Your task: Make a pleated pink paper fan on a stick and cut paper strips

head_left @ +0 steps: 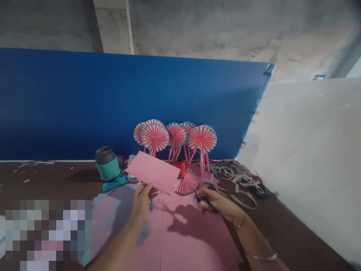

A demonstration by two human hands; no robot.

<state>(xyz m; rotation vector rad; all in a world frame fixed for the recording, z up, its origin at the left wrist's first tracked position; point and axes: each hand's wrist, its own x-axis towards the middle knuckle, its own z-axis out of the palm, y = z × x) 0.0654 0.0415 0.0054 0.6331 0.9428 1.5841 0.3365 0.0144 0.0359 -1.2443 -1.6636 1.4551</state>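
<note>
left hand [143, 201] pinches the lower edge of a pink sheet [155, 170] between thumb and fingers. the sheet is held up at a tilt over the larger pink paper [186, 237], in front of the round fans. right hand [211, 202] is curled around dark scissors [212, 207], their tip pointing up and to the left, apart from the sheet; whether the blades are open or closed is too small to tell. the two hands are well apart, and their shadows fall on the larger paper.

just beyond the scissors lies a small pleated pink fan [187, 183], spread out, with a red-orange bundle [180, 166] right behind it. farther back, several round pleated fans [155, 138] stand on pink legs near a blue board [113, 101], some rimmed with pale or blue-green edging.

to the left, a teal jug [108, 165] with a dark grey top stands upright on the brown surface [81, 178], with a purple thing [122, 161] beside it, partly hidden. blue paper [114, 183] lies in front of the jug. to the right, pale curled strips [244, 180] lie in a loose tangle near a white wall [307, 158].
</note>
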